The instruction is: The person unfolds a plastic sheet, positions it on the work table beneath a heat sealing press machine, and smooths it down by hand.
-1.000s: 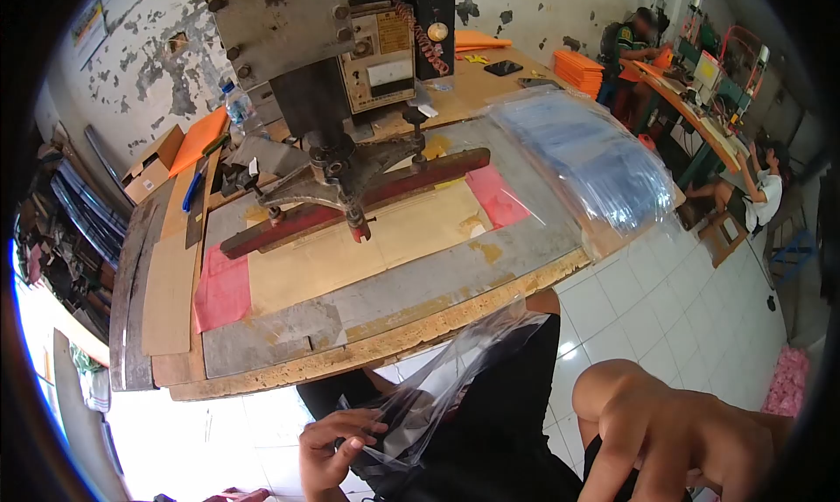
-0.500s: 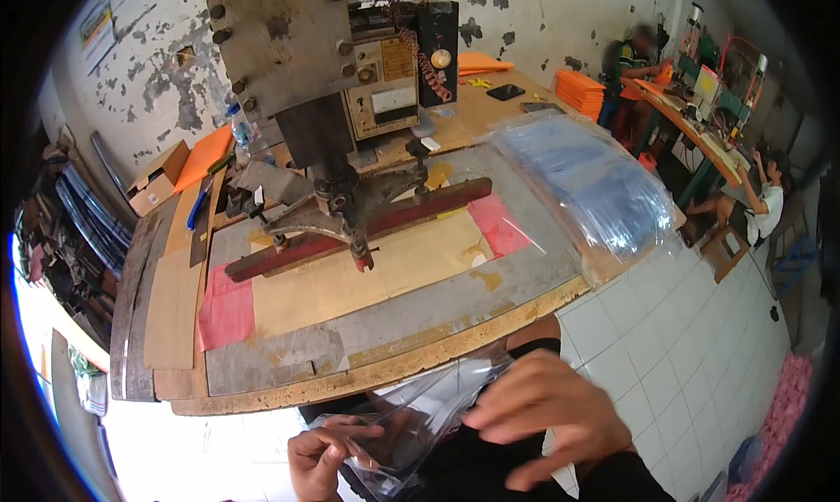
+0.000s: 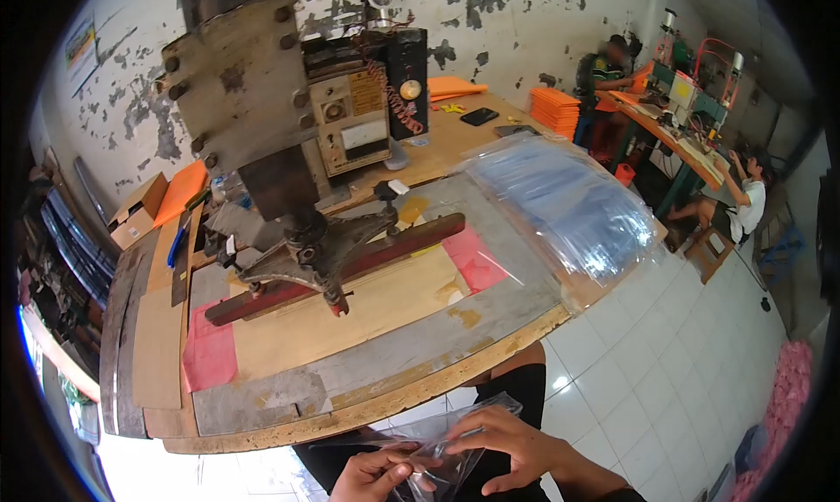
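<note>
Low in the view, above the lap, my left hand (image 3: 374, 474) pinches a clear plastic sheet (image 3: 451, 428) between thumb and fingers. Against the sheet's right side lies my right hand (image 3: 503, 445), its fingers spread and thumb apart. The plastic is crumpled and see-through, just below the front edge of the worktable (image 3: 376, 414). On the table, a press with a long red-sided bar (image 3: 350, 270) stands over a tan sheet (image 3: 350, 314) with pink pieces at both ends. To its right lies a stack of clear plastic sheets (image 3: 569, 209).
Orange sheets (image 3: 554, 111) and a phone (image 3: 479, 116) lie at the back of the table. An open cardboard box (image 3: 138, 213) and a blue tool (image 3: 176, 246) are at the left. Two people sit at a far bench (image 3: 674, 139) on the right.
My right hand has come from the far right to the plastic, near my left hand. The plastic is now more bunched. The view has shifted, with the table lower in it.
</note>
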The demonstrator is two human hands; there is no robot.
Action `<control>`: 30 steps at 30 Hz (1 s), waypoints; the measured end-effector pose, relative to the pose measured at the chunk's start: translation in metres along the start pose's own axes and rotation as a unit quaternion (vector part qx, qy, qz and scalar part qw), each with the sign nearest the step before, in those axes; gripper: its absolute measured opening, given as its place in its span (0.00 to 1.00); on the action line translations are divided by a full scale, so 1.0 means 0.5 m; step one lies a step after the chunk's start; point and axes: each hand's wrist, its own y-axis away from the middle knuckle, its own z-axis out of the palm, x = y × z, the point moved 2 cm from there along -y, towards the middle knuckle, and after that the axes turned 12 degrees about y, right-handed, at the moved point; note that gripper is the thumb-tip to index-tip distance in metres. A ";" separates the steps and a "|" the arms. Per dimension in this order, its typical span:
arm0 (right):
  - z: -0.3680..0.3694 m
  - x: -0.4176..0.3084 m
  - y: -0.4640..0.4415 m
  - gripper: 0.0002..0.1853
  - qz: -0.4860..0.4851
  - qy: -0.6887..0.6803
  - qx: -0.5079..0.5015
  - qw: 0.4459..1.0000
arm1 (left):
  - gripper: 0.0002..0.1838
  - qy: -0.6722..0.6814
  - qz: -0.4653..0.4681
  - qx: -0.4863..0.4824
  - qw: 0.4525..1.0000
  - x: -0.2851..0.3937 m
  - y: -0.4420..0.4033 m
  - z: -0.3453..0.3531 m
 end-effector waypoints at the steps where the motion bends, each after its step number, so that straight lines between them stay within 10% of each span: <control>1: -0.009 -0.011 -0.006 0.32 -0.002 -0.019 0.016 1.000 | 0.15 -0.060 0.034 -0.001 0.998 0.009 -0.013 0.019; 3: -0.001 -0.015 -0.001 0.44 -0.020 0.075 -0.011 0.997 | 0.12 0.008 0.011 -0.009 1.000 0.014 -0.027 0.048; 6: 0.029 -0.041 -0.043 0.30 0.088 0.024 0.007 0.996 | 0.10 -0.058 0.021 0.033 0.998 0.017 -0.040 0.061; 30: 0.081 -0.009 -0.049 0.22 0.075 0.058 0.022 0.995 | 0.11 -0.267 0.100 0.054 0.957 0.061 -0.023 0.040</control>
